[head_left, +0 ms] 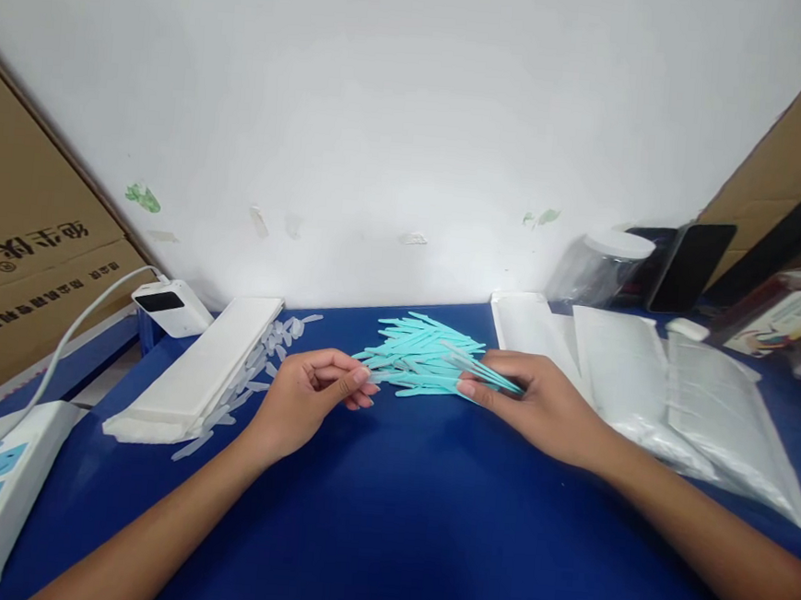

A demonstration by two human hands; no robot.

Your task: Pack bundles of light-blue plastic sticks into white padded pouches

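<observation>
A loose pile of thin teal sticks [417, 343] lies on the blue table [383, 521] between my hands. My right hand [537, 403] is closed around a few teal sticks [492, 376], whose ends point left over the pile; pale translucent covers seem to sit on some tips. At the pile's left edge, my left hand [310, 395] pinches a small translucent sleeve [382, 375] between thumb and forefinger. Whether a stick's end is inside that sleeve I cannot tell. Several similar translucent pieces [257, 360] are scattered left of my left hand.
A folded white cloth-like stack [194, 367] lies at left, by a white device with a dark screen [172, 306] and a power strip [4, 491]. Filled clear bags [623, 373], a lidded jar [604, 265] and a phone [693, 266] occupy the right. A white wall [413, 135] stands behind.
</observation>
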